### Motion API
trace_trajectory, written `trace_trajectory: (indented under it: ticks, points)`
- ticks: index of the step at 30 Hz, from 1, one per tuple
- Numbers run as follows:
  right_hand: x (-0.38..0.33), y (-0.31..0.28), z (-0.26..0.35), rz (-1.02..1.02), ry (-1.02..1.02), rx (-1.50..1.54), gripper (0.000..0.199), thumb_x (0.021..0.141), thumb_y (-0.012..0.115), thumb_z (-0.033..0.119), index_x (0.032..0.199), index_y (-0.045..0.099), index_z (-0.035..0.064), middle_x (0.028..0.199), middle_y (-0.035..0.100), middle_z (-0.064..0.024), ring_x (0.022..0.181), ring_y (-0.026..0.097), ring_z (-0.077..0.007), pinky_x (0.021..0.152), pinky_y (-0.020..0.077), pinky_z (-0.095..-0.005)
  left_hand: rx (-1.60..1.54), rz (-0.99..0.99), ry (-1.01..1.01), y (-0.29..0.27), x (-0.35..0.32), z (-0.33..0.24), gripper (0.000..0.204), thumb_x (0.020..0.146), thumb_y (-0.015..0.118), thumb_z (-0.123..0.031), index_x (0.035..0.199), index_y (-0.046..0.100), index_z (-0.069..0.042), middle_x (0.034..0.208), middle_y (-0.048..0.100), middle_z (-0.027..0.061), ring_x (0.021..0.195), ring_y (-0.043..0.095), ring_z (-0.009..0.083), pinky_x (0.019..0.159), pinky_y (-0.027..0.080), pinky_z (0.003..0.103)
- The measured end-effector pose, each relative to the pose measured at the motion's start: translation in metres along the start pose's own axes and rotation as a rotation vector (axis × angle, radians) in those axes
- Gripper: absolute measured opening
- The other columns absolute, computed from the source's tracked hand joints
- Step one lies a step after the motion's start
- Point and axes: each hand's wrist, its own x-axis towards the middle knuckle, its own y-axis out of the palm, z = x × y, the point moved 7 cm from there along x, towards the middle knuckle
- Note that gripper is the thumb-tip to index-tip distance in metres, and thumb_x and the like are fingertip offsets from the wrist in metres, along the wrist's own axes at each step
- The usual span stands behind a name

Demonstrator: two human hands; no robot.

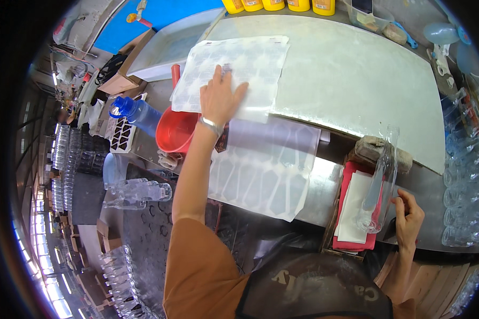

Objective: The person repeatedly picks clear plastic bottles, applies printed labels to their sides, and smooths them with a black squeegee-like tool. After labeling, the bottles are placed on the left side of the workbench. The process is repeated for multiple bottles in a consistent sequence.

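My left hand point(221, 101) lies on a stack of translucent white decal sheets point(261, 64), fingers spread and holding nothing. Another sheet with pale elongated shapes point(263, 170) lies nearer to me, partly hanging past the table edge. On the right, a clear glass bottle point(378, 183) rests tilted, its neck on a worn block point(380, 149). Under it are a folded white cloth point(351, 212) and a red cloth point(338, 234) in a wooden tray. My right hand point(409, 218) is just right of the bottle, its fingers loosely bent and apart, with no object visible in them.
A red dipper point(175, 130) and a blue-capped bottle point(138, 114) stand left of the sheets. The large pale board point(356, 69) spans the far side, with yellow bottles point(295, 4) behind it. Clear glass bottles line the right point(463, 202) and lower left point(120, 276).
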Motion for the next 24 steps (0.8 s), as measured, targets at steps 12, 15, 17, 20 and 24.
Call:
trace_trajectory:
  ticks: [12,15,17,20,24]
  points:
    - [-0.031,0.0,0.005,0.236,-0.051,0.1,0.031,0.087,0.063,-0.001,0.118,0.066,-0.002,0.085,0.07,-0.0035,0.06,0.048,-0.0039,0.057,0.0409,-0.022,-0.25,-0.218,0.31,-0.037,-0.085,-0.029,0.034,0.083,0.07,-0.005,0.117,0.069,-0.007,0.124,0.068,0.0109,0.108,0.064,0.0322,0.095,0.048,0.042]
    - [-0.055,0.007,-0.005,0.466,0.098,0.275,0.065,0.076,0.073,0.004,0.138,0.055,0.0014,0.098,0.066,-0.0061,0.054,0.047,-0.0036,0.052,0.0409,-0.0223,-0.434,-0.215,0.196,-0.042,-0.091,-0.034,0.022,0.088,0.068,-0.003,0.109,0.073,-0.008,0.104,0.074,0.0077,0.093,0.069,0.0209,0.082,0.053,0.032]
    - [-0.061,0.009,0.006,0.446,0.086,0.209,0.075,0.072,0.077,0.006,0.143,0.051,0.0022,0.1,0.064,-0.0089,0.052,0.048,-0.006,0.052,0.0422,-0.0243,-0.708,-0.102,-0.052,-0.033,-0.103,-0.037,0.015,0.093,0.067,-0.005,0.107,0.073,-0.004,0.095,0.075,0.0037,0.084,0.067,0.0104,0.072,0.052,0.025]
    - [-0.066,0.018,0.016,0.198,-0.132,0.039,0.07,0.076,0.079,0.014,0.14,0.052,0.0047,0.095,0.068,-0.0118,0.058,0.06,-0.0218,0.058,0.0494,-0.0338,-1.264,0.194,-0.273,-0.021,-0.122,-0.086,0.025,0.098,0.065,-0.011,0.118,0.07,0.003,0.107,0.072,0.002,0.094,0.063,0.007,0.082,0.049,0.022]
    - [-0.067,0.017,0.025,0.076,-0.177,-0.032,0.056,0.079,0.076,0.012,0.131,0.057,0.0028,0.079,0.068,-0.0089,0.065,0.068,-0.0256,0.058,0.0521,-0.0368,-1.369,0.303,-0.094,-0.048,-0.134,-0.193,0.033,0.098,0.065,-0.012,0.128,0.066,0.0,0.118,0.071,0.0045,0.104,0.062,0.0081,0.089,0.049,0.026]
